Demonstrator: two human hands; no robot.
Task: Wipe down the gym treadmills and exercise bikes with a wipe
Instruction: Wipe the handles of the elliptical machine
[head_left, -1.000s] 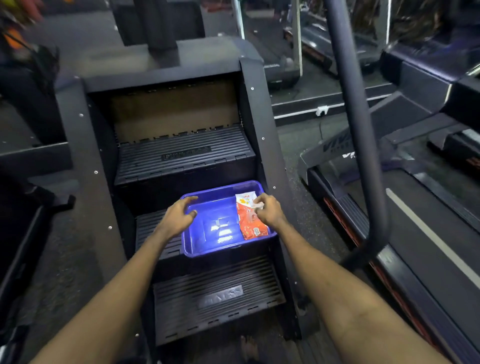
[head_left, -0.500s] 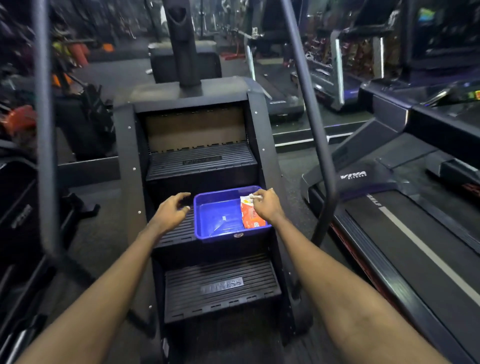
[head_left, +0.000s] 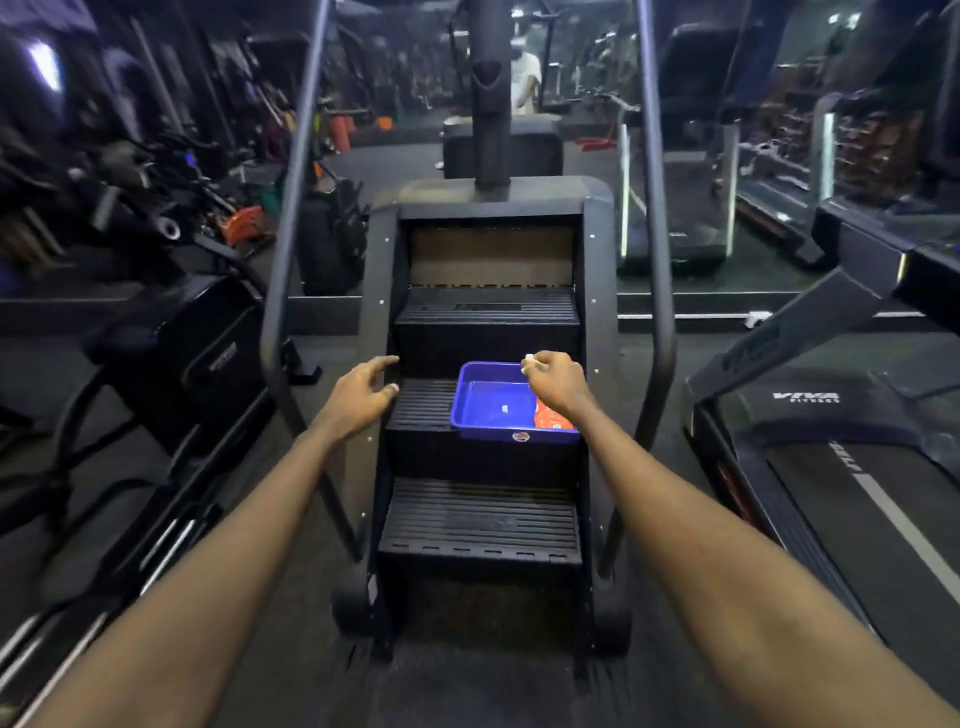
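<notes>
A blue plastic tray (head_left: 470, 415) sits on the middle step of a black stair climber (head_left: 483, 512). An orange wipe packet (head_left: 553, 420) lies in the tray's right side, partly hidden by my wrist. My right hand (head_left: 556, 382) hovers over the tray's far right corner, its fingertips pinched on a small white bit of wipe (head_left: 529, 359). My left hand (head_left: 363, 392) floats left of the tray by the step's edge, fingers apart and empty. A treadmill (head_left: 841, 467) stands to the right.
The climber's two grey handrails (head_left: 283, 291) rise on either side of the steps. A black exercise machine (head_left: 197, 353) stands at left, with more machines and bags behind. A person in a white top (head_left: 524, 78) stands far back. Dark floor lies between machines.
The view has pulled back and tilted up, showing more of the gym. My right hand has lifted off the wipe packet with a white piece pinched. My left hand has moved further left of the tray.
</notes>
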